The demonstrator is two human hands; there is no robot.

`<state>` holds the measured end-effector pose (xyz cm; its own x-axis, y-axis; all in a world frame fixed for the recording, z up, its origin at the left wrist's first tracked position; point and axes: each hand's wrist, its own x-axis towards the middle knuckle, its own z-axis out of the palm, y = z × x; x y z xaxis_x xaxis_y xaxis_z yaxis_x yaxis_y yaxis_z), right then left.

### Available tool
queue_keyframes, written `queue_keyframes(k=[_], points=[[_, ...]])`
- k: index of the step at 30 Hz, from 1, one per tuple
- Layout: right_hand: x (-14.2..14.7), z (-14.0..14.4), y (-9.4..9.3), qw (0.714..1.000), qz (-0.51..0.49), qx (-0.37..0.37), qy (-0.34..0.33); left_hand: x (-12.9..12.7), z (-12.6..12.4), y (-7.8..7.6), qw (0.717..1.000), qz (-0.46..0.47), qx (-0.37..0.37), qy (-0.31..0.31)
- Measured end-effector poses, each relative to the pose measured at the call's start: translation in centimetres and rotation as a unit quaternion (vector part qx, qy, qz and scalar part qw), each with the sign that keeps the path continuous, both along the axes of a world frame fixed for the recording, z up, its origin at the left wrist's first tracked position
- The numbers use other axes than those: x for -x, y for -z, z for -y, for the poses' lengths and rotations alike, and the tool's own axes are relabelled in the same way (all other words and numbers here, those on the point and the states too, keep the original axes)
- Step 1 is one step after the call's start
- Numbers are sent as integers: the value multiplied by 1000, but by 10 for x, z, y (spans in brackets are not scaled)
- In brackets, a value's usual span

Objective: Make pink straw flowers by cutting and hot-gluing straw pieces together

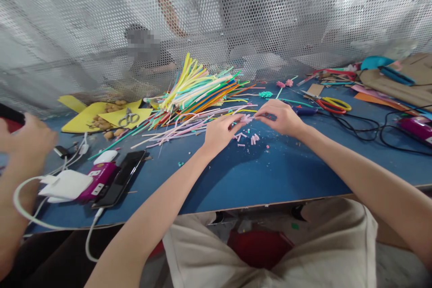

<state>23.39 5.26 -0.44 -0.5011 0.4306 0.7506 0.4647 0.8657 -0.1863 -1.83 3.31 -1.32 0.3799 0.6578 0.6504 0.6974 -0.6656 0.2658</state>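
Observation:
Over the blue table, my left hand pinches a small fringed lilac piece, which looks built from short bits of fuzzy stem. From the other side, my right hand brings thumb and finger together close beside it; whatever sits between those fingertips is too small to make out. Below lie several short lilac cut bits and a few teal crumbs. Long lilac pipe cleaners stretch out left of my left hand. Behind my hands are a teal fuzzy piece and pink fuzzy flowers by a pale green stem.
A big heap of coloured pipe cleaners stands against the perforated metal screen. Scissors with red and yellow handles and black cables lie right. A phone, purple power strip and another person's hand are left.

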Motion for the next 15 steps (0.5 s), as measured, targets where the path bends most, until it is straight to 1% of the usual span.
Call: queue_keyframes(k=[7, 15], points=[[0, 3, -1, 1000, 9, 11, -8, 1, -2, 2, 1000, -2, 4, 2], [6, 4, 2, 1000, 14, -7, -14, 0, -1, 2, 1000, -4, 2, -5]])
